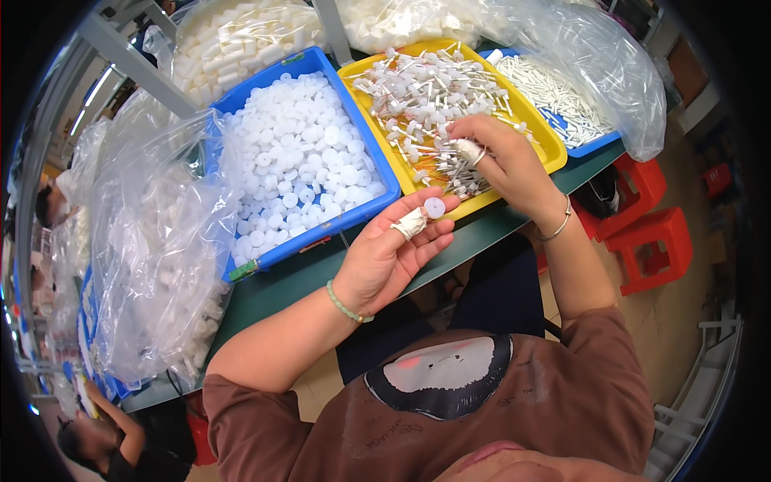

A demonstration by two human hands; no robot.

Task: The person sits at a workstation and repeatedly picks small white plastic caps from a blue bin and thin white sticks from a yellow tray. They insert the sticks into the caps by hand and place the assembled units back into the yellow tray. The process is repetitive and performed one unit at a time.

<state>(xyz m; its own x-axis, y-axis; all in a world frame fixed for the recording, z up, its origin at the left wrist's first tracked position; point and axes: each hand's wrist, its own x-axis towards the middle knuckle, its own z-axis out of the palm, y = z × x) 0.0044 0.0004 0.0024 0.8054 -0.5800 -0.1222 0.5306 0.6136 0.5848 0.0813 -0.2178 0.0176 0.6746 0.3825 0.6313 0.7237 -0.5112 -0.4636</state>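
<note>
Nearby, the left hand [393, 245] pinches a disc [434, 208] at its thumb and forefinger tips, other fingers loosely curled; what sits behind the disc is hidden. Farther out, the right hand [510, 165] bends over the yellow tray [550, 145] of parts [438, 80], fingertips partly hidden: I cannot tell whether it grips anything. The upper edge cuts off a bag [241, 44].

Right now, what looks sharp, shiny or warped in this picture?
In the head view, the left hand and its white disc look fairly sharp; in the head view, glare streaks the clear bag at upper right; also in the head view, the co-worker at lower left looks soft, and the image curves into a black rim.
</note>
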